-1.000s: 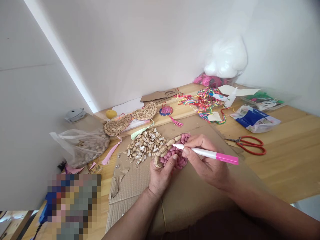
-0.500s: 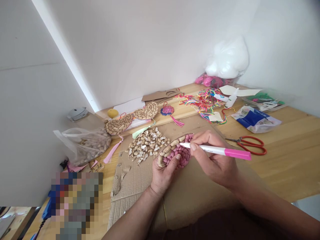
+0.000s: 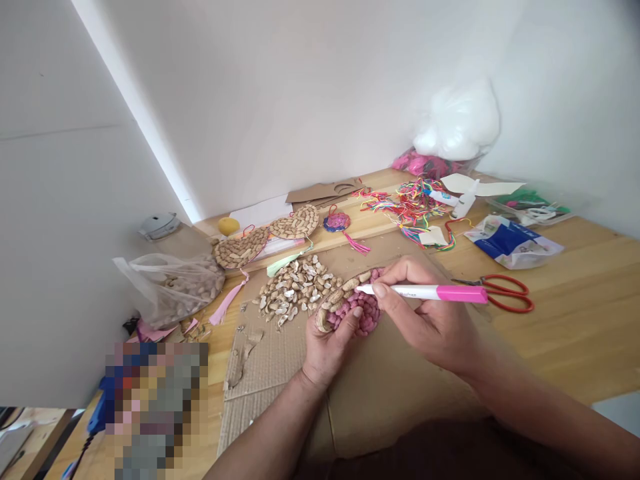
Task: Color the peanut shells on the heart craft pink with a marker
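The left hand (image 3: 325, 347) cups the near edge of a rounded peanut-shell piece (image 3: 353, 308), thumb pressed on its bumpy face, fingers closed under it so the piece sits tilted above the corrugated cardboard sheet (image 3: 370, 393). Most of its knobbly shells are coloured a chalky pink; a rim along the left and far edge is bare tan. The right hand (image 3: 433, 320) pinches a slim white marker (image 3: 425, 292) with a glossy pink cap end, fingers clamped tight round the barrel, the tip touching the far part of the piece where pink meets tan. Just left of the piece lies a loose heap of pale, split peanut shells (image 3: 293, 291) on the cardboard. Farther left, a crinkled clear plastic bag (image 3: 173, 290) holds whole peanuts. Behind the heap rest two flat, woven-looking tan shell ornaments (image 3: 267, 238) with soft pink and green tassels. Near the wall a tangle of bright multicoloured threads (image 3: 407, 207) spreads over the wooden table (image 3: 575, 320). Red-handled scissors (image 3: 503, 293) lie just beyond the marker's cap, and a shiny blue-and-white packet (image 3: 510, 240) sits behind them.
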Tool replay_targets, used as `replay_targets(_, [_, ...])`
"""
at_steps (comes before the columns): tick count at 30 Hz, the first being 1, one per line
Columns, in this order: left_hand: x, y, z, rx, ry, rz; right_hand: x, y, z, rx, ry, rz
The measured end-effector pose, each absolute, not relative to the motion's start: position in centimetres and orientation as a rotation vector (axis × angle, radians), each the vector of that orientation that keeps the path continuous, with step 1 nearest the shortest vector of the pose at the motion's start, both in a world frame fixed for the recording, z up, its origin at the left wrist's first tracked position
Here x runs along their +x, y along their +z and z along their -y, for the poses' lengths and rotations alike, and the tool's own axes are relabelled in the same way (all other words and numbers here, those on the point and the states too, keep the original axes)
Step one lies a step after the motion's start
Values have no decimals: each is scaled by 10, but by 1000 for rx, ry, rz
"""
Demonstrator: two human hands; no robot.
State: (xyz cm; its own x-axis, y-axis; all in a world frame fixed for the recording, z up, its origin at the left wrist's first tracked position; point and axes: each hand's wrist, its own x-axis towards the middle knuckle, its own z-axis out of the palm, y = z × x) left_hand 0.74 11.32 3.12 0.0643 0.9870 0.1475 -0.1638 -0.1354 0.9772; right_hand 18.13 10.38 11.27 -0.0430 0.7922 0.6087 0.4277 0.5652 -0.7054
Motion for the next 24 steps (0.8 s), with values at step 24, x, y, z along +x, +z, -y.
replay_targets(24, [9, 28, -116, 1260, 1405, -1011, 180, 114, -111, -974, 397, 1768])
